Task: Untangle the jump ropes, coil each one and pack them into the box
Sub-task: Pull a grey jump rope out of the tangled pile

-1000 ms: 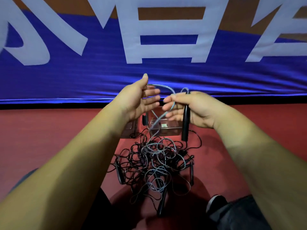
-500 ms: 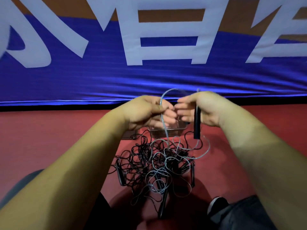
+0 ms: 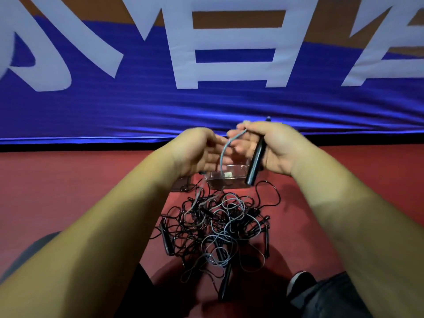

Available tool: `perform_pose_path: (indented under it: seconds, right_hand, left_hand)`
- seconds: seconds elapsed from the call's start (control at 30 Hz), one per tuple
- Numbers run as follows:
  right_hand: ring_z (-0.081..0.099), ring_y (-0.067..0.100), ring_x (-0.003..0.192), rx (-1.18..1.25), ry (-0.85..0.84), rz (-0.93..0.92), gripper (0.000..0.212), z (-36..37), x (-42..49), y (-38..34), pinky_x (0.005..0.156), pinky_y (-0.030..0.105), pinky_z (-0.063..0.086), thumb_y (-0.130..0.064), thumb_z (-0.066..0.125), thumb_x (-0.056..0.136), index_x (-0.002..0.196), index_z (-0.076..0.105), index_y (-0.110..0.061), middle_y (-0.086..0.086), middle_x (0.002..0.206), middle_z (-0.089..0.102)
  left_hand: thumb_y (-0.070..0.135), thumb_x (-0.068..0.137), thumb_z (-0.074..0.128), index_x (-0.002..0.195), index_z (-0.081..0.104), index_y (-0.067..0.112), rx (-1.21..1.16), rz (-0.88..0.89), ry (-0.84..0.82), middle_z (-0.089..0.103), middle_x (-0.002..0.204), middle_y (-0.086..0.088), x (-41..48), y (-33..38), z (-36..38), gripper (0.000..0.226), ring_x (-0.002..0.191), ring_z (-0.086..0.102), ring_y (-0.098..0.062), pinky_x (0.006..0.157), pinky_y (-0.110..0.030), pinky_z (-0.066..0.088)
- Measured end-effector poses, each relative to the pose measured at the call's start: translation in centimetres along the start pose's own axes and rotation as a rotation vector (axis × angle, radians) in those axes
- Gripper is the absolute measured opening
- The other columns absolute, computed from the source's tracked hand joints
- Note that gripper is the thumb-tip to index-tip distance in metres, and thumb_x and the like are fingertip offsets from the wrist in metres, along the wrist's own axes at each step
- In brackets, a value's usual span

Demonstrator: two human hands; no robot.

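A tangled heap of black and grey jump ropes (image 3: 220,228) lies on the red floor between my knees, with black handles sticking out of it. My right hand (image 3: 273,148) grips a black handle (image 3: 255,161) and pinches the grey rope (image 3: 226,148) that runs up from the heap. My left hand (image 3: 199,152) is beside it with straight, blurred fingers next to the grey rope. A clear plastic box (image 3: 229,177) stands just beyond the heap, partly hidden by both hands.
A blue and orange banner (image 3: 206,99) with large white characters hangs along the far side of the red floor (image 3: 68,180). My legs and a dark shoe (image 3: 298,283) frame the heap at the bottom.
My left hand has let go of the grey rope and its fingers have straightened. My right hand has tilted, so the black handle now slants down to the left.
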State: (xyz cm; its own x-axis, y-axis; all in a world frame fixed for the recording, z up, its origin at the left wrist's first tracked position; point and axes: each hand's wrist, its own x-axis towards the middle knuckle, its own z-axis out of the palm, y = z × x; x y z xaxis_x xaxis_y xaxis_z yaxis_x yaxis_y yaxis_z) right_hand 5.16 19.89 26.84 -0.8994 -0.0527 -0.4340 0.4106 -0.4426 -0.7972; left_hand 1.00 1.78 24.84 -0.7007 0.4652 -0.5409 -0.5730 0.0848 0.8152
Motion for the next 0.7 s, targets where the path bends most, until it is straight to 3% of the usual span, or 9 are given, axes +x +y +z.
perform_pose_path:
  seconds: [0.13, 0.2, 0.27, 0.33, 0.4, 0.5, 0.6, 0.7]
  right_hand:
    - [0.079, 0.023, 0.07, 0.33, 0.091, -0.099, 0.017, -0.5, 0.8, -1.1, 0.058, 0.028, 0.063, -0.01, 0.049, 0.111, 0.102, 0.061, -0.003, 0.017, 0.093, 0.08]
    - [0.08, 0.026, 0.075, 0.379, 0.137, -0.118, 0.019, -0.9, 1.1, -1.2, 0.06, 0.031, 0.064, -0.01, 0.046, 0.112, 0.105, 0.06, 0.0, 0.02, 0.092, 0.08]
    - [0.081, 0.03, 0.077, 0.327, 0.161, -0.071, 0.025, -1.2, 1.5, -1.0, 0.063, 0.036, 0.066, -0.01, 0.04, 0.113, 0.111, 0.061, 0.004, 0.023, 0.094, 0.079]
    - [0.081, 0.03, 0.083, 0.111, 0.133, 0.039, 0.032, -1.4, 1.5, -0.7, 0.069, 0.038, 0.068, -0.002, 0.036, 0.107, 0.123, 0.063, 0.005, 0.022, 0.104, 0.08]
    - [0.08, 0.025, 0.091, -0.303, 0.024, 0.182, 0.042, -1.6, 1.0, -0.1, 0.079, 0.038, 0.067, 0.004, 0.039, 0.098, 0.128, 0.067, -0.006, 0.013, 0.113, 0.08]
    - [0.07, 0.026, 0.126, -0.742, -0.276, 0.351, 0.047, -1.7, -0.3, 0.9, 0.115, 0.043, 0.047, 0.005, 0.043, 0.097, 0.133, 0.069, -0.011, 0.009, 0.132, 0.075]
    - [0.062, 0.029, 0.137, -0.717, -0.484, 0.384, 0.034, -1.7, -1.1, 1.3, 0.125, 0.05, 0.033, -0.003, 0.049, 0.102, 0.129, 0.069, -0.011, 0.011, 0.135, 0.073]
    - [0.068, 0.042, 0.125, -0.591, -0.426, 0.339, 0.018, -1.5, -1.2, 1.2, 0.12, 0.061, 0.039, -0.015, 0.052, 0.107, 0.116, 0.066, -0.008, 0.022, 0.124, 0.075]
  left_hand:
    - [-0.006, 0.081, 0.048, 0.109, 0.068, 0.003, 0.438, -0.015, -0.304, 0.077, 0.109, -0.019, -1.1, -1.5, 0.9, 0.035, 0.106, 0.066, -0.031, 0.081, -0.034, 0.046]
    - [-0.006, 0.093, 0.055, 0.119, 0.066, -0.003, 0.538, 0.006, -0.327, 0.075, 0.116, -0.021, -1.2, -1.8, 0.5, 0.029, 0.114, 0.067, -0.032, 0.089, -0.035, 0.051]
    - [-0.001, 0.106, 0.049, 0.119, 0.064, 0.0, 0.523, 0.02, -0.297, 0.076, 0.117, -0.019, -1.3, -1.7, 0.1, 0.02, 0.115, 0.07, -0.031, 0.088, -0.034, 0.055]
    - [0.003, 0.108, 0.047, 0.113, 0.063, 0.007, 0.346, 0.05, -0.247, 0.077, 0.107, -0.012, -1.4, -1.1, 0.2, 0.017, 0.103, 0.075, -0.025, 0.078, -0.031, 0.061]
    - [0.005, 0.106, 0.051, 0.108, 0.063, 0.007, 0.053, 0.111, -0.151, 0.077, 0.095, -0.009, -1.3, -0.2, 0.3, 0.011, 0.089, 0.078, -0.019, 0.071, -0.029, 0.065]
    - [0.005, 0.105, 0.055, 0.101, 0.062, 0.003, -0.332, 0.197, 0.004, 0.075, 0.086, -0.009, -0.6, 0.9, -0.3, 0.008, 0.08, 0.079, -0.017, 0.072, -0.027, 0.064]
    - [0.008, 0.105, 0.056, 0.099, 0.061, -0.001, -0.5, 0.19, 0.1, 0.074, 0.087, -0.013, 0.1, 1.0, -1.3, 0.012, 0.077, 0.079, -0.02, 0.065, -0.028, 0.065]
    - [0.021, 0.109, 0.052, 0.1, 0.06, -0.002, -0.522, 0.161, 0.174, 0.07, 0.094, -0.017, 0.8, 0.8, -1.9, 0.026, 0.08, 0.078, -0.024, 0.074, -0.035, 0.066]
